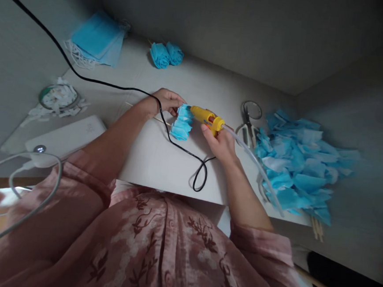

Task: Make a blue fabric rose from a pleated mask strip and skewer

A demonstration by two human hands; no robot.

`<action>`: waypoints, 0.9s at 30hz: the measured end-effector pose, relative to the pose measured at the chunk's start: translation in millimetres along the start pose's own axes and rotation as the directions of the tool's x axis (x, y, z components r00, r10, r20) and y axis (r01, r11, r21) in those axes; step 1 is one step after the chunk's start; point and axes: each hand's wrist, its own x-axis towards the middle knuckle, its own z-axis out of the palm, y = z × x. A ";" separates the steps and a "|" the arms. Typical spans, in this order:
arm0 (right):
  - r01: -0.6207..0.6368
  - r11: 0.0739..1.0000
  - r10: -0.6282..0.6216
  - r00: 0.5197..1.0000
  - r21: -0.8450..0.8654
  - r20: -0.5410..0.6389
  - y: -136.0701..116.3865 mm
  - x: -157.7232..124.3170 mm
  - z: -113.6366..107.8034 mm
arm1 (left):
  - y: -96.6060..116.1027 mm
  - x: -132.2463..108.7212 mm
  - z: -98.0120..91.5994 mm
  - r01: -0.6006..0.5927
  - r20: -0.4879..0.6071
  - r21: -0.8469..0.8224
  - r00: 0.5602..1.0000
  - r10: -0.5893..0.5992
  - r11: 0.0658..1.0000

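Observation:
My right hand is closed around a yellow glue gun whose nozzle points left at a folded blue fabric piece on the white table. A clear glue stick trails out of the gun's back toward me. My left hand pinches the top of the blue fabric piece, with a thin wooden stick running under it. The gun's black cord runs over my left wrist and loops on the table.
Scissors lie right of the gun. A heap of cut blue fabric pieces fills the right side, wooden sticks below it. Two blue fabric flowers and stacked face masks sit at the back. White scraps and a white device lie left.

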 end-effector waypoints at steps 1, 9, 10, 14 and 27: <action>-0.019 1.000 0.019 1.000 0.001 0.005 0.1 -0.2 -0.7 | -0.3 0.3 -0.2 0.000 0.000 -0.004 1.000 0.000 1.000; -0.025 0.999 0.025 1.000 0.032 -0.014 5.4 1.6 -3.6 | -0.8 1.0 -1.9 -0.001 0.014 -0.070 1.000 0.002 0.998; -0.028 0.999 0.029 0.999 0.042 -0.024 6.0 1.7 -4.3 | 0.3 0.1 -1.4 0.002 0.011 -0.076 1.000 -0.002 0.997; -0.086 0.995 0.088 0.996 0.058 -0.034 7.7 1.1 -6.8 | 3.0 -2.4 0.3 0.014 0.005 -0.085 1.000 -0.013 0.996; -0.007 0.999 0.006 1.000 0.051 0.008 4.4 1.9 -2.7 | -0.3 0.6 -1.8 -0.003 0.030 -0.053 1.000 0.004 0.999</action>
